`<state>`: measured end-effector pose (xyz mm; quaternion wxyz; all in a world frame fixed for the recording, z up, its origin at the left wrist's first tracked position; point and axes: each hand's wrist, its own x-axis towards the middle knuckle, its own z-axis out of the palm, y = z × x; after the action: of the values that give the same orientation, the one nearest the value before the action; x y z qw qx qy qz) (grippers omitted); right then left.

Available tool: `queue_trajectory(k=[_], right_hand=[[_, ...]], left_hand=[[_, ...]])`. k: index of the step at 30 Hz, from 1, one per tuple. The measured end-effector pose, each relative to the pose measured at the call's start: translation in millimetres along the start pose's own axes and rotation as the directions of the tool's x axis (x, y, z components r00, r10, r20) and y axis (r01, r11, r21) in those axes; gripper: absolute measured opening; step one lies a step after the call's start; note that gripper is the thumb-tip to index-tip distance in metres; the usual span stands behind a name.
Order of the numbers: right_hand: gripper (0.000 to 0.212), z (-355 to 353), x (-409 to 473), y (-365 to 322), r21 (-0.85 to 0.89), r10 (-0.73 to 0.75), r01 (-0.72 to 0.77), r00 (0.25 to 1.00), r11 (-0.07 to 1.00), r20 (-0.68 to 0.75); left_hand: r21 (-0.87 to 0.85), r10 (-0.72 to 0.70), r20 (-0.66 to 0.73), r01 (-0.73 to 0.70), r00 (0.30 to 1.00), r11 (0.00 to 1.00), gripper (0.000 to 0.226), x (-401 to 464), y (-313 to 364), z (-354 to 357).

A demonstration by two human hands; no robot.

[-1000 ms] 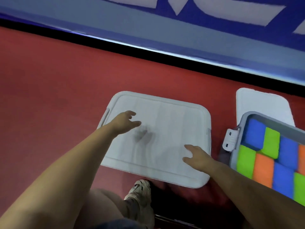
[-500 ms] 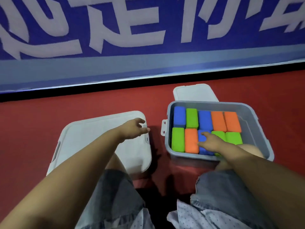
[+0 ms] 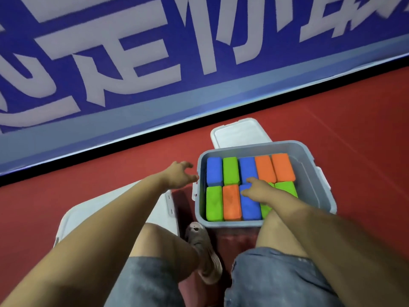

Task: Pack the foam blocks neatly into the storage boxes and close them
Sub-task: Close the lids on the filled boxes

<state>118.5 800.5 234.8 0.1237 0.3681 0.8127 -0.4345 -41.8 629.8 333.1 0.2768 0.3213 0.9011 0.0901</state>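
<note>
Open grey storage box [image 3: 318,191] sits on the red floor [image 3: 354,129], near the blue banner wall. It holds foam blocks [image 3: 230,202] in two rows, blue, green and orange, packed side by side; a gap runs along the box's right wall. Right hand [image 3: 259,189] is inside the box, fingers loosely spread and resting on the blue blocks in the middle, gripping nothing. Left hand [image 3: 179,175] is at the box's left rim beside the latch, fingers curled a bit, touching or nearly so; no clear grip.

A white lid [image 3: 239,134] lies flat behind the box's far edge. A second box with its lid on [image 3: 93,209] sits to the left.

Step looks like levelling the blocks before lidding. To do it well:
- press flat with the palm so none sits proud of the rim
- steady the box with the left hand
- fetch the lid from behind and seat all corners
</note>
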Motion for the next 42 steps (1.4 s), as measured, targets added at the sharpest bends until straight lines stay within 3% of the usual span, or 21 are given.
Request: queue_trajectory(k=[3, 6, 10, 13, 17, 20, 23, 26, 30, 34, 36, 39, 42], right_hand=[[0.058, -7.0, 26.6, -5.7, 0.204, 0.099, -0.113, 0.992, 0.973, 0.075], [0.055, -15.2, 63.5, -9.1, 0.239, 0.116, -0.132, 0.990, 0.962, 0.081], [0.052, -35.1, 130.1, -13.5, 0.038, 0.085, -0.088, 0.993, 0.995, 0.078], [0.052, -54.6, 200.0, -13.7, -0.057, 0.076, -0.077, 0.997, 0.995, -0.018], [0.045, -73.3, 302.2, -3.4, -0.076, 0.064, -0.078, 0.983, 0.994, -0.174], [0.041, -76.9, 372.4, 11.2, -0.105, 0.006, -0.033, 0.969, 0.994, -0.247], [0.042, -80.8, 432.9, 24.4, -0.151, 0.020, -0.035, 0.995, 0.988, -0.098], [0.047, -85.3, 479.6, 31.6, -0.221, 0.078, -0.050, 0.990, 0.974, 0.120], [0.045, -74.1, 515.2, 54.5, -0.210, 0.087, -0.062, 0.990, 0.976, 0.112], [0.053, -63.1, 528.2, 70.2, -0.251, 0.213, -0.133, 0.922, 0.959, 0.324], [0.053, -60.9, 531.1, 66.7, -0.265, 0.204, -0.121, 0.927, 0.957, 0.314], [0.053, -57.1, 532.6, 64.1, -0.347, 0.197, -0.082, 0.929, 0.934, 0.313], [0.058, -56.8, 530.6, 68.0, -0.393, 0.227, -0.078, 0.910, 0.916, 0.348]], left_hand=[[0.021, -0.035, 0.016, 0.035, 0.999, 0.999, 0.061, 29.4, -1.6, 5.7], [0.015, -0.060, 0.043, 0.059, 0.997, 0.998, 0.062, 69.6, -6.0, 12.1], [-0.006, -0.115, 0.114, 0.116, 0.987, 0.993, 0.064, 142.1, -6.5, 13.6], [-0.041, -0.122, 0.124, 0.128, 0.985, 0.991, 0.060, 215.3, -3.9, 10.7], [-0.252, -0.145, 0.123, 0.172, 0.982, 0.952, 0.046, 330.0, -2.2, 19.1], [-0.484, -0.203, 0.142, 0.247, 0.969, 0.840, 0.018, 418.2, -4.6, 40.8], [-0.648, -0.294, 0.266, 0.396, 0.918, 0.651, 0.012, 497.0, -11.7, 77.0], [-0.592, -0.372, 0.462, 0.592, 0.805, 0.547, 0.014, 546.0, -23.6, 125.9], [-0.386, -0.381, 0.599, 0.671, 0.704, 0.634, 0.023, 587.0, -31.5, 171.8], [-0.423, -0.365, 0.551, 0.628, 0.751, 0.654, 0.025, 622.4, -25.9, 177.7], [-0.414, -0.419, 0.459, 0.606, 0.784, 0.680, 0.019, 631.4, -26.0, 179.9], [-0.291, -0.481, 0.401, 0.606, 0.780, 0.740, 0.026, 631.1, -34.8, 199.3], [-0.348, -0.507, 0.395, 0.635, 0.766, 0.690, 0.027, 629.8, -42.5, 218.6]])
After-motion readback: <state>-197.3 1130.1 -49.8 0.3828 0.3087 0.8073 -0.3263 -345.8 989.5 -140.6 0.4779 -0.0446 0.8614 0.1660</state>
